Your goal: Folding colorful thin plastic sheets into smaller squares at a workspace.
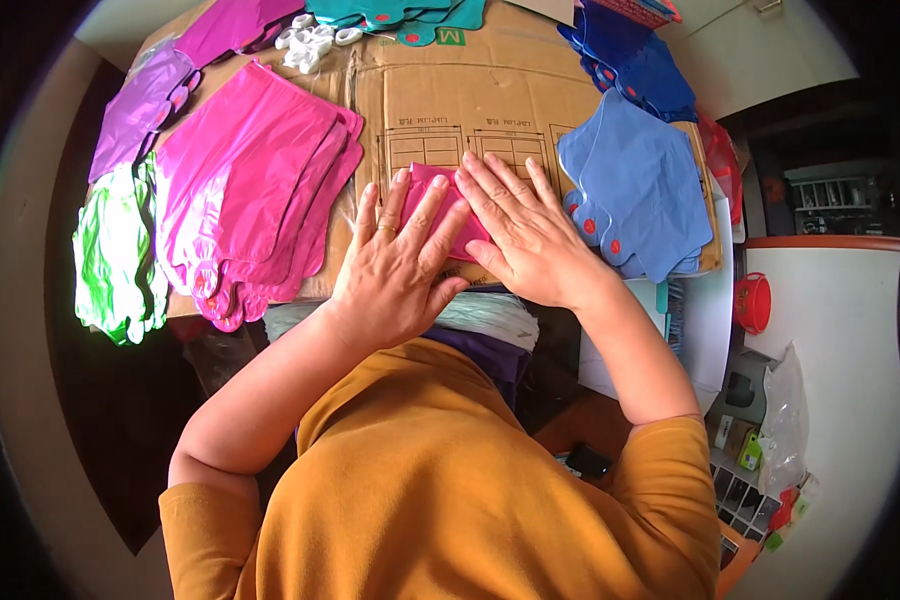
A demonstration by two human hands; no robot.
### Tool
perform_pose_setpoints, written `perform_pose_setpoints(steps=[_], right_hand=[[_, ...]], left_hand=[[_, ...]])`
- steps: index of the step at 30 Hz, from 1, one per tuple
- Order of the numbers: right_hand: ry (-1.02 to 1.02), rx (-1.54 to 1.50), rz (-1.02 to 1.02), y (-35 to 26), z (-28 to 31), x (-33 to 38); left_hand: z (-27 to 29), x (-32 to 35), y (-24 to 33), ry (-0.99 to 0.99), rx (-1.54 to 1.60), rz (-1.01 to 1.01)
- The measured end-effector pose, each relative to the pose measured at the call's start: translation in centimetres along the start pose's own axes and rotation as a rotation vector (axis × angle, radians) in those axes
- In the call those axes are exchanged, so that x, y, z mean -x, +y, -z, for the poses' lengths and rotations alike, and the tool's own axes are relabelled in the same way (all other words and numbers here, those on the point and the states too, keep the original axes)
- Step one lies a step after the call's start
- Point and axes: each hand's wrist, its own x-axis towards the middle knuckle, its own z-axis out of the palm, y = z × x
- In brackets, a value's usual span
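My left hand (395,262) and my right hand (530,236) lie flat side by side, palms down and fingers stretched, on a small pink folded sheet (465,236). Most of that sheet is hidden under them; its pink shows between the hands and at its far edge. To the left lies a stack of larger shiny pink sheets (245,165) with lobed edges and red dots. On the right is a stack of light blue sheets (635,180) of similar shape, also with red dots. Beneath everything is a brown cardboard surface (430,90).
Purple sheets (135,115) and bright green ones (120,260) lie at the left edge. Teal sheets (390,12) and small white pieces (310,45) are at the far side, dark blue sheets (640,70) far right. A red basket (752,303) stands beyond the right edge.
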Motion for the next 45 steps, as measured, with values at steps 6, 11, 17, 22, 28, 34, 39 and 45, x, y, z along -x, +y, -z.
perform_pose_setpoints(steps=[6, 11, 17, 22, 28, 34, 39, 45], right_hand=[[-0.116, 0.035, 0.033, 0.6, 1.2, -0.4], [-0.091, -0.021, 0.042, -0.8, 1.9, -2.0], [-0.019, -0.011, 0.03, -1.1, -1.4, -1.3], [0.015, -0.032, 0.056, -1.4, -1.0, -1.6], [-0.007, 0.074, 0.022, -1.7, -1.2, -1.6], [-0.002, 0.094, -0.015, -2.7, -0.4, 0.9], [0.032, 0.084, -0.086, -3.8, 0.9, 3.9], [0.488, -0.415, -0.48, -7.1, -0.3, 7.0]], left_hand=[[-0.1, 0.1, -0.1, 0.014, 0.027, -0.02], [-0.3, 0.3, -0.1, 0.057, 0.028, -0.009], [2.2, -0.1, -0.7, -0.026, -0.002, -0.009], [2.4, -0.8, -2.0, 0.046, 0.154, 0.017], [0.4, -1.0, -2.2, 0.115, -0.02, -0.029], [0.6, -1.0, -2.1, 0.08, -0.008, -0.045], [0.7, -0.8, -1.9, 0.055, -0.04, -0.066], [0.8, 1.0, 0.0, 0.009, 0.015, -0.044]])
